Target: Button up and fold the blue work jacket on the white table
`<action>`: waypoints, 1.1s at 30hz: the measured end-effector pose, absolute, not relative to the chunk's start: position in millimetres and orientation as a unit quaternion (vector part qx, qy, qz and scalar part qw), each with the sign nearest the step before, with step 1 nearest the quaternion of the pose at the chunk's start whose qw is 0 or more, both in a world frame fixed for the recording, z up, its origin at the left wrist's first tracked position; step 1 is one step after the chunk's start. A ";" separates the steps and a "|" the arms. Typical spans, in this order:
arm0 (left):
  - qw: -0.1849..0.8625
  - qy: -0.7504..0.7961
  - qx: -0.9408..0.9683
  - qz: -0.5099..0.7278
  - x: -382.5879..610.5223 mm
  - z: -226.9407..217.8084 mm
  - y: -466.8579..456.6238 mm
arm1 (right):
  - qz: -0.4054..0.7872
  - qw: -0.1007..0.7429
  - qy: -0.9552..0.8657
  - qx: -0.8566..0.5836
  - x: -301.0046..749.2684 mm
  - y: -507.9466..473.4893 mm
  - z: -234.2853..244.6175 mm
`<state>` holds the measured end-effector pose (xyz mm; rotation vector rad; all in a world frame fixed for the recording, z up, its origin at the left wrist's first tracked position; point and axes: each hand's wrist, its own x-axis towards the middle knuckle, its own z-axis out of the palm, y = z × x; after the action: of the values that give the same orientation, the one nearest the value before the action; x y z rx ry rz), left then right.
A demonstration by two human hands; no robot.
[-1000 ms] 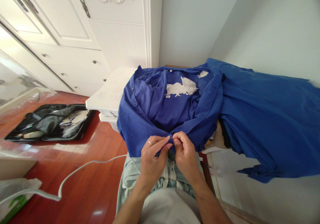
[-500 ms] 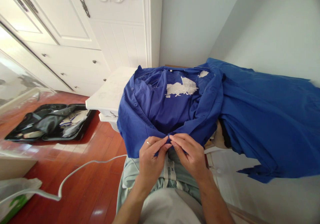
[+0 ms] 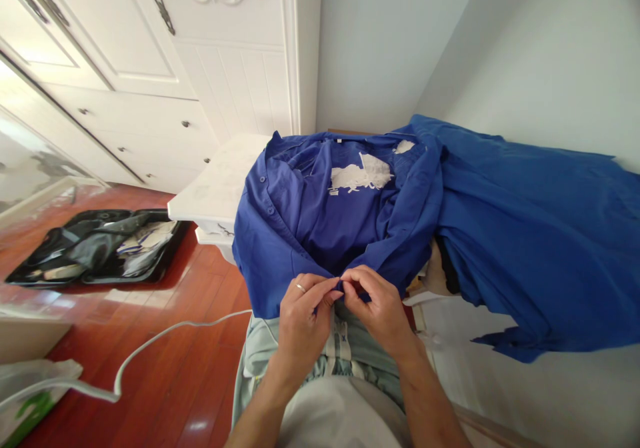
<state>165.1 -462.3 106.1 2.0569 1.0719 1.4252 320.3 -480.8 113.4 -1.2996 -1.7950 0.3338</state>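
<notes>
A blue button-up shirt (image 3: 285,235) lies spread over a white stand, its front open and buttons showing along the left edge. A ragged pale patch (image 3: 360,175) shows on the cloth inside. At the shirt's near edge, my left hand (image 3: 307,315) pinches the fabric between thumb and fingers; a ring is on one finger. My right hand (image 3: 375,305) pinches the same spot from the other side, fingertips almost touching the left ones. Whatever small part lies between the fingertips is hidden. The shirt's front edges meet there, just above my lap.
Another spread of blue cloth (image 3: 545,235) hangs to the right along the wall. On the left, an open black suitcase (image 3: 167,268) holds clothes on the red wooden floor (image 3: 190,361). A white cable (image 3: 173,328) runs across the floor. White cabinets (image 3: 135,121) stand behind.
My right thumb and fingers have shifted slightly and curled more at the shirt's edge. My left hand keeps its pinch, and the view has moved a little.
</notes>
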 end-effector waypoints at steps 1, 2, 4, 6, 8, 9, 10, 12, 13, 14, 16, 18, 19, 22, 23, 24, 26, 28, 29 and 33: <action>0.217 0.384 0.737 0.512 164.8 106.5 -462.3 | 0.162 0.438 -0.712 -0.524 320.5 -481.3 114.1; 0.227 0.383 0.735 0.512 164.4 106.9 -462.2 | 0.191 0.440 -0.702 -0.526 320.7 -481.9 115.0; 0.252 0.379 0.729 0.512 163.4 107.8 -462.2 | 0.245 0.443 -0.685 -0.524 320.8 -483.3 117.0; 0.273 0.380 0.718 0.516 162.3 108.3 -462.1 | 0.292 0.450 -0.665 -0.520 320.1 -484.6 118.6; 0.283 0.391 0.703 0.522 161.4 108.0 -461.9 | 0.325 0.466 -0.643 -0.513 318.3 -485.4 119.0; 0.281 0.396 0.697 0.528 161.0 107.6 -461.6 | 0.336 0.477 -0.631 -0.511 317.2 -485.5 118.8; 0.276 0.399 0.692 0.534 160.7 107.2 -461.1 | 0.344 0.487 -0.620 -0.510 316.0 -485.5 118.2; 0.260 0.390 0.696 0.544 160.2 106.5 -459.9 | 0.348 0.505 -0.604 -0.509 313.9 -485.3 116.3; 0.250 0.381 0.702 0.546 160.0 106.4 -459.1 | 0.345 0.512 -0.598 -0.510 313.2 -485.2 115.2; 0.240 0.372 0.711 0.546 159.9 106.4 -458.4 | 0.339 0.519 -0.595 -0.511 312.8 -485.1 114.0; 0.217 0.353 0.734 0.538 159.7 106.4 -457.2 | 0.322 0.531 -0.592 -0.514 313.0 -485.4 111.8; 0.190 0.343 0.753 0.528 159.6 106.2 -456.5 | 0.302 0.537 -0.593 -0.519 314.4 -486.0 110.0; 0.179 0.343 0.760 0.523 159.5 105.9 -456.4 | 0.294 0.537 -0.596 -0.520 315.5 -486.4 109.4; 0.170 0.349 0.760 0.522 159.2 104.8 -456.5 | 0.284 0.529 -0.617 -0.510 319.3 -487.6 108.0; 0.171 0.347 0.757 0.526 158.9 104.8 -456.7 | 0.283 0.525 -0.625 -0.504 320.6 -488.1 107.7; 0.173 0.344 0.755 0.531 158.6 105.2 -456.9 | 0.282 0.522 -0.631 -0.501 321.7 -488.7 107.3; 0.175 0.334 0.756 0.535 157.9 107.2 -457.4 | 0.282 0.517 -0.634 -0.501 323.4 -490.5 106.0; 0.182 0.325 0.767 0.523 157.1 110.6 -458.0 | 0.285 0.518 -0.619 -0.516 324.5 -492.6 104.1; 0.188 0.322 0.773 0.513 156.7 112.5 -458.3 | 0.287 0.523 -0.604 -0.528 325.0 -493.5 103.0; 0.202 0.318 0.786 0.490 154.5 118.6 -459.4 | 0.263 0.569 -0.508 -0.590 329.1 -493.7 99.0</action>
<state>154.5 -459.4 118.6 2.1953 0.8878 1.3693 329.1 -493.7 99.0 -1.3861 -1.1924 0.6177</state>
